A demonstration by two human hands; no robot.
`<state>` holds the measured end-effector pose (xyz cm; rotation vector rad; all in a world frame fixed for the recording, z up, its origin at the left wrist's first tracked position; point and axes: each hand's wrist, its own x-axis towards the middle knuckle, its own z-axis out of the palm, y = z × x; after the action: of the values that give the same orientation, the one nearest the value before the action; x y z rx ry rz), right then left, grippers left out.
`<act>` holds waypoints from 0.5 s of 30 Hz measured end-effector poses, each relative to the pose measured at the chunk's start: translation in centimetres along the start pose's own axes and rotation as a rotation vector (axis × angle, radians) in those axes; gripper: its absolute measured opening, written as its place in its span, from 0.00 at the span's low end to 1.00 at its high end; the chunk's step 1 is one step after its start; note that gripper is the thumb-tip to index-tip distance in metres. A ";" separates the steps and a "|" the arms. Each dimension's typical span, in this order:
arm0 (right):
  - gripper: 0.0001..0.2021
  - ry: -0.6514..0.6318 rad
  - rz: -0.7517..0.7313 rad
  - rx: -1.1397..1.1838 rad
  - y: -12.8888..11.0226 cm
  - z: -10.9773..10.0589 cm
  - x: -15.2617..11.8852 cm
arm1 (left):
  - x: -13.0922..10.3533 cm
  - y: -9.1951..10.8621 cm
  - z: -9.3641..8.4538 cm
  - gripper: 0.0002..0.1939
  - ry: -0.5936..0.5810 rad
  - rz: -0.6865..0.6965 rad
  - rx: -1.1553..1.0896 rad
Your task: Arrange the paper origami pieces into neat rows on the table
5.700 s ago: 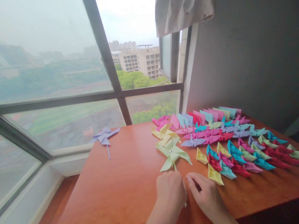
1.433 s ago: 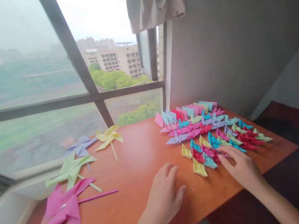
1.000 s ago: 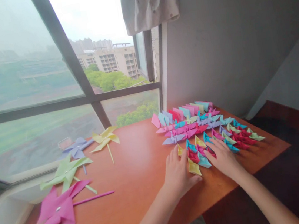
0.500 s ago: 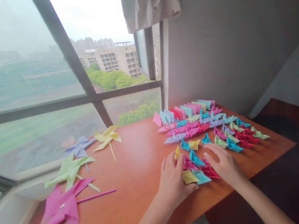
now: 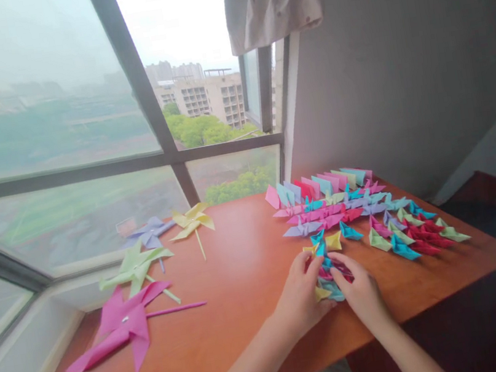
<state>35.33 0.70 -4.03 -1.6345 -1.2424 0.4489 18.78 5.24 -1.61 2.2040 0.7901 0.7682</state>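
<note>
My left hand (image 5: 301,287) and my right hand (image 5: 359,286) are close together over a small group of folded paper pieces near the table's front edge. Between their fingertips is a blue folded paper piece (image 5: 326,262), which both hands pinch. Under and between the hands, a light blue piece (image 5: 333,291) and a yellow piece (image 5: 322,293) show in part. Just behind them sit another yellow piece (image 5: 333,241) and a blue one (image 5: 350,231).
Rows of colourful folded paper (image 5: 327,217) cover the right back of the wooden table (image 5: 241,261). Pink (image 5: 127,328), green (image 5: 135,268), purple (image 5: 150,232) and yellow (image 5: 192,220) paper pinwheels lie at the left by the window. A curtain (image 5: 273,2) hangs above.
My right hand has moved in toward my left, and the fingers of both have closed on the blue piece. The camera view has shifted, so the table appears further right.
</note>
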 end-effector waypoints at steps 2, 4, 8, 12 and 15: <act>0.19 0.014 0.109 0.142 -0.8 1.3 0.1 | -0.5 -0.1 -0.7 0.45 0.051 -0.006 -0.063; 0.19 0.024 0.209 0.305 -2.1 2.8 0.1 | -1.0 -0.3 -1.8 0.41 0.110 -0.014 -0.113; 0.18 0.042 0.358 0.658 -5.9 6.4 0.1 | -2.1 -1.2 -4.5 0.33 0.274 -0.067 -0.161; 0.16 0.006 0.459 0.955 -9.5 11.2 0.9 | -3.1 -2.7 -8.1 0.28 0.441 -0.138 -0.097; 0.15 -0.035 0.500 1.090 -12.1 15.6 2.5 | -3.4 -3.9 -12.0 0.25 0.554 -0.175 0.069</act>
<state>18.33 10.15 0.19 -0.9341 -0.3960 1.2101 7.00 9.79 1.79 1.9584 1.2728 1.3002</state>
